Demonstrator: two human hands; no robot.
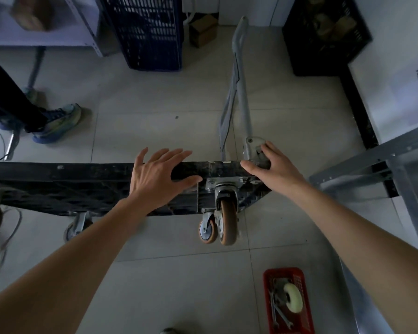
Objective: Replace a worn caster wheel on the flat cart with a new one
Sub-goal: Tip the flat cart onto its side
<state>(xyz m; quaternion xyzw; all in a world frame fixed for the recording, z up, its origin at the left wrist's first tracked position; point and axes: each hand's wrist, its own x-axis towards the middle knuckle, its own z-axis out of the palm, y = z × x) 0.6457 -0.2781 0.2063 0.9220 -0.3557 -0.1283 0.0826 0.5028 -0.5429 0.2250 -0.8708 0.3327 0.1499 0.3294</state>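
A red basket (299, 276) on the tiled floor (155, 249) holds a white caster wheel (292, 297) and wrenches (279, 314). The flat cart (58, 179) stands on its side edge, underside toward the camera, handle (241, 92) lying on the floor beyond. A brown caster wheel (228, 224) is bolted at its right corner. Left hand (155, 177): grip released, fingers spread flat on the cart's upper edge. Right hand (273, 165): grasping the handle hinge bracket (251, 143) at the corner.

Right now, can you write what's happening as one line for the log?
cart: tipped on its side | left hand: flat on cart edge | right hand: grips handle hinge | brown wheel: still mounted | white wheel: in red tray
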